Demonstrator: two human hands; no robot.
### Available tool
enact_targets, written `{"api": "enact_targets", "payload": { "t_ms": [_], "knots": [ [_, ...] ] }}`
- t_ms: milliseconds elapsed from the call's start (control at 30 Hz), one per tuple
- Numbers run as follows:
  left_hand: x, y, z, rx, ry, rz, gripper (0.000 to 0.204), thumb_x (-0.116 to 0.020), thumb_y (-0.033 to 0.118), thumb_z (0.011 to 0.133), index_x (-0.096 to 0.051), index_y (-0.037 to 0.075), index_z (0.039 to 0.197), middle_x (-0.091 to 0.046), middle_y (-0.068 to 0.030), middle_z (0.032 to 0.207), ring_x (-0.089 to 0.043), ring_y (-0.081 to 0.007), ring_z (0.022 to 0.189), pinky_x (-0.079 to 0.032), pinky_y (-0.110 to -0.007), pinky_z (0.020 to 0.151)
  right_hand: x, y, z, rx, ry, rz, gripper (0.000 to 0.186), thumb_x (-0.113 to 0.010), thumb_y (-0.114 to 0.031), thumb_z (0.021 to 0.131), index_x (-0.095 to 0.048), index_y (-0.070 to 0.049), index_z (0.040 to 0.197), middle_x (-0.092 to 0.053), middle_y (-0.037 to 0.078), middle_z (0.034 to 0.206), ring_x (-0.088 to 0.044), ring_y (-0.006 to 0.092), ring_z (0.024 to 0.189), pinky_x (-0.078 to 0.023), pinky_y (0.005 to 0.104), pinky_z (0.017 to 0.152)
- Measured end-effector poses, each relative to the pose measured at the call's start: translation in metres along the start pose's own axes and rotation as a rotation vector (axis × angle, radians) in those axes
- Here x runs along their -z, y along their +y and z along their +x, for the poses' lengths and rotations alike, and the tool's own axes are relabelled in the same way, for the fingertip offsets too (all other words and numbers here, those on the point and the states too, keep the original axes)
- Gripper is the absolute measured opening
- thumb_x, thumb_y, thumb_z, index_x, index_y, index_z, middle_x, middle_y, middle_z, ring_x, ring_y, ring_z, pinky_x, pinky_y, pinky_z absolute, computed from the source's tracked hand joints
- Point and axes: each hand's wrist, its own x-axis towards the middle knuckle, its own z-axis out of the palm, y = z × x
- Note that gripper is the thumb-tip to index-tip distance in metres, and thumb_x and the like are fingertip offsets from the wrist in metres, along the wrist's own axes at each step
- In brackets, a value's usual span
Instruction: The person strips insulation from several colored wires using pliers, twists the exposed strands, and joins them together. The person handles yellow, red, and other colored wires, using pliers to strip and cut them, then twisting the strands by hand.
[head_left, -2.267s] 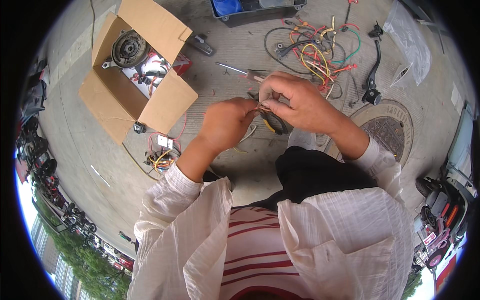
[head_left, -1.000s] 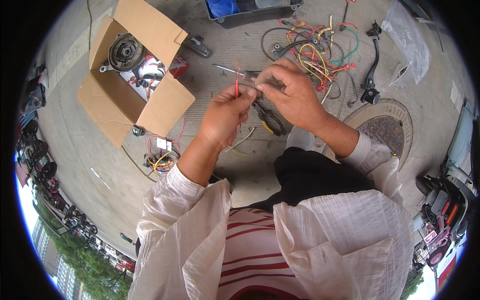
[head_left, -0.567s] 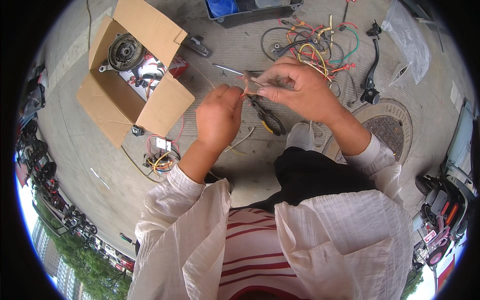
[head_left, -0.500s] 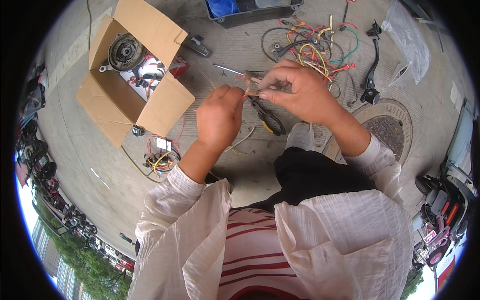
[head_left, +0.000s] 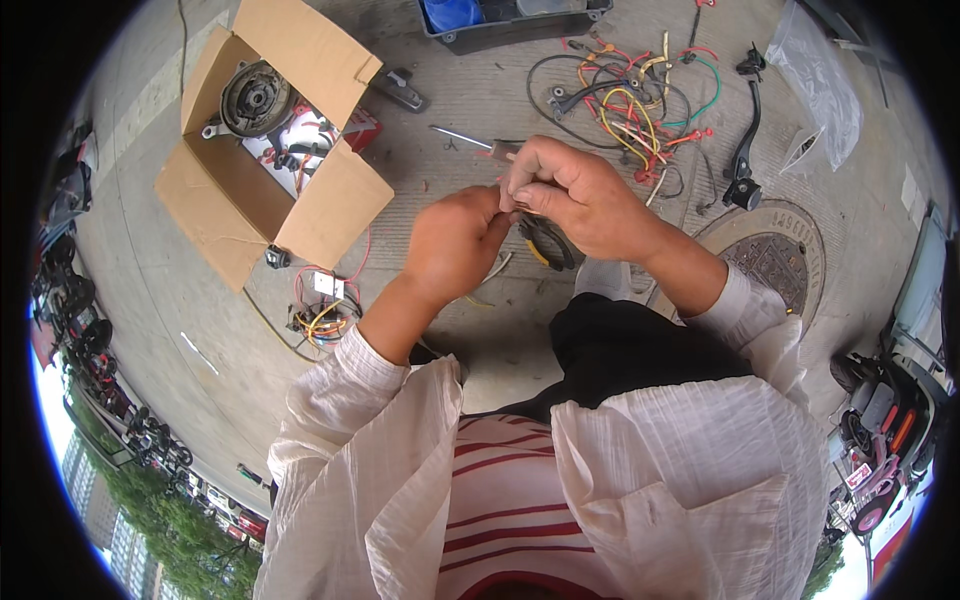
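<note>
Both hands meet over the concrete in the middle of the view. My left hand (head_left: pixel 450 240) is closed, thumb and index pinching a thin reddish wire, mostly hidden by the fingers. My right hand (head_left: pixel 575 200) pinches the same wire at my left fingertips, its thumb bent over it. Black-and-yellow pliers (head_left: pixel 548 246) lie on the ground just below my fingers, partly covered. A screwdriver (head_left: pixel 462 137) with a reddish handle lies beyond my hands. A short pale wire piece (head_left: pixel 495 269) is on the ground beside my left hand.
Left: an open cardboard box (head_left: pixel 185 200) of parts and a small wire bundle (head_left: pixel 320 325). Ahead: a black tray (head_left: pixel 515 35) and tangled coloured wires (head_left: pixel 640 110). Right: a black lever (head_left: pixel 745 140), clear plastic bag (head_left: pixel 810 85), manhole cover (head_left: pixel 785 250). Parked scooters (head_left: pixel 885 420) stand at the rim.
Since half a second ago my left hand has moved right and the two hands have come together, the right slightly lower. The red wire raised in my left fingers earlier is now mostly hidden.
</note>
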Motion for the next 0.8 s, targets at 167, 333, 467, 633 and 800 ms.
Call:
{"api": "enact_targets", "payload": {
  "t_ms": [167, 333, 467, 633, 800],
  "knots": [
    [0.000, -0.024, -0.012, 0.046, 0.028, 0.199, 0.010, -0.065, 0.017, 0.086, -0.063, 0.007, 0.089, -0.065, -0.0098, 0.081, -0.062, -0.0291, 0.071, -0.048, -0.040, 0.062, 0.026, 0.003, -0.002, 0.002, 0.221, -0.193, 0.007, -0.048, 0.003, 0.093, -0.051, -0.003, 0.097, -0.058, 0.003, 0.085, -0.055, 0.0102, 0.081, -0.045, 0.0257, 0.077],
    [0.017, -0.050, -0.007, 0.666, 0.170, -0.890, 0.014, -0.061, 0.018, 0.094, -0.060, 0.005, 0.088, -0.064, -0.0017, 0.086, -0.046, -0.0072, 0.058, -0.040, -0.025, 0.053, 0.055, 0.010, -0.005, -0.029, 0.404, -0.355, 0.006, -0.060, -0.007, 0.088, -0.059, -0.001, 0.090, -0.056, 0.006, 0.081, -0.055, 0.0123, 0.072, -0.045, 0.0275, 0.066],
    [0.018, 0.001, 0.015, 0.713, 0.111, -1.383, 0.011, -0.056, 0.018, 0.097, -0.060, 0.007, 0.097, -0.065, -0.0047, 0.095, -0.039, -0.0054, 0.053, -0.036, -0.021, 0.046, 0.022, -0.010, -0.003, -0.065, 0.240, -0.523, 0.010, -0.068, -0.014, 0.083, -0.067, -0.006, 0.090, -0.058, 0.007, 0.089, -0.059, 0.0179, 0.083, -0.047, 0.0295, 0.074],
    [0.010, 0.015, 0.022, 0.682, -0.027, -1.522, 0.013, -0.052, 0.016, 0.099, -0.058, 0.005, 0.100, -0.066, -0.0086, 0.100, -0.057, -0.0100, 0.061, -0.049, -0.025, 0.053, 0.009, -0.010, 0.002, 0.101, 0.276, -0.531, 0.012, -0.069, -0.016, 0.082, -0.068, -0.007, 0.090, -0.059, 0.007, 0.091, -0.059, 0.0241, 0.086, -0.048, 0.0338, 0.077],
    [0.009, 0.018, 0.024, 0.616, -0.068, -1.509, 0.013, -0.052, 0.013, 0.099, -0.059, 0.002, 0.101, -0.067, -0.0096, 0.097, -0.066, -0.0146, 0.077, -0.055, -0.028, 0.065, 0.007, -0.009, 0.000, 0.106, 0.382, -0.503, 0.010, -0.067, -0.013, 0.082, -0.068, -0.007, 0.089, -0.059, 0.007, 0.091, -0.060, 0.0227, 0.085, -0.048, 0.0329, 0.076]
  ]
}}
